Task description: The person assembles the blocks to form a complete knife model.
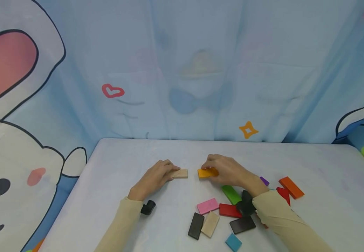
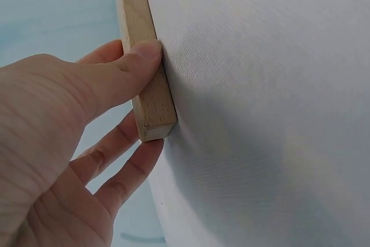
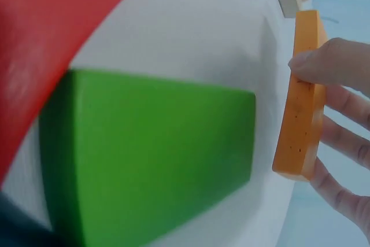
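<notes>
My left hand [image 1: 156, 177] pinches a plain wooden block [image 1: 182, 173] between thumb and fingers. In the left wrist view this wooden block [image 2: 155, 99] stands on its long narrow edge, at or very near the white tabletop. To its right, across a short gap, my right hand [image 1: 230, 170] grips a yellow-orange block [image 1: 203, 173]. The right wrist view shows the thumb on the near face of that orange block [image 3: 298, 122] and the fingers behind it. A green block [image 1: 231, 194] lies just below the right hand.
Loose blocks lie on the white table [image 1: 122, 154] around the right forearm: pink [image 1: 208, 206], red [image 1: 229, 210], black [image 1: 196, 226], plain wood [image 1: 210, 224], blue [image 1: 233, 242] and dark orange [image 1: 291, 187]. A blue patterned curtain [image 1: 182, 119] hangs behind the table's far edge.
</notes>
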Tool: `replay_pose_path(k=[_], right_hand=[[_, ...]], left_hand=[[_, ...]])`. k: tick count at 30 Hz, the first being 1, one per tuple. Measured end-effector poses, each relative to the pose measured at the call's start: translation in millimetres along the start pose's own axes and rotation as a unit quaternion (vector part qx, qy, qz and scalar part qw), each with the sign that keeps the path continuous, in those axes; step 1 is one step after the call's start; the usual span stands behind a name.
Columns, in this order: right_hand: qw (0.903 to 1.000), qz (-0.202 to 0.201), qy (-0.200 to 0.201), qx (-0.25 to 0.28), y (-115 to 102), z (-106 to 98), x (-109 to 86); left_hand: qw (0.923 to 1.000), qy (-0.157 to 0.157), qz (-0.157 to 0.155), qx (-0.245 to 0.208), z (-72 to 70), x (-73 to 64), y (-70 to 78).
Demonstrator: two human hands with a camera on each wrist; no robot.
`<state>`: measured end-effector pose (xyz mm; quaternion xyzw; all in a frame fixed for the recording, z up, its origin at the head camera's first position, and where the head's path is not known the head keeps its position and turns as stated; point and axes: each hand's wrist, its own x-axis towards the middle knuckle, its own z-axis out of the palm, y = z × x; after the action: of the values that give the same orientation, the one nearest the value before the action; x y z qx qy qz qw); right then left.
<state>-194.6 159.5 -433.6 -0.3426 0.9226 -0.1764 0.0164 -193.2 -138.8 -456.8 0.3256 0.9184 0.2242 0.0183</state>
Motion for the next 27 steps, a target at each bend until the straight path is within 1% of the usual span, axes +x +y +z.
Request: replay_pose_path(k=[5,11,16,19,24,27], right_hand=[[0.9998,0.017,-0.005,-0.006,-2,8,9.2],[0.9993,0.034,-0.017,0.000,-10,15,20.0],[0.9986,0.045,-0.027,0.005,-16,18,25.5],[0.9981,0.051,-0.034,0.008,-18,19,28.0],[0.9975,0.054,-0.043,0.011,-19,20,31.3],[0.9979,0.046,-0.043,0.009,-18,20,33.3]], left_hand=[[0.9999,-0.011,-0.007,0.000,1.0,0.3,-2.3],[0.9997,-0.021,-0.007,-0.008,0.1,0.6,-3.6],[0.9995,-0.027,-0.014,-0.013,-0.3,0.3,-4.2],[0.9995,-0.025,-0.013,-0.016,-0.5,0.0,-4.3],[0.9995,-0.027,-0.010,-0.016,-1.1,0.8,-4.8],[0.9994,-0.027,-0.013,-0.018,-2.7,1.1,-4.5]])
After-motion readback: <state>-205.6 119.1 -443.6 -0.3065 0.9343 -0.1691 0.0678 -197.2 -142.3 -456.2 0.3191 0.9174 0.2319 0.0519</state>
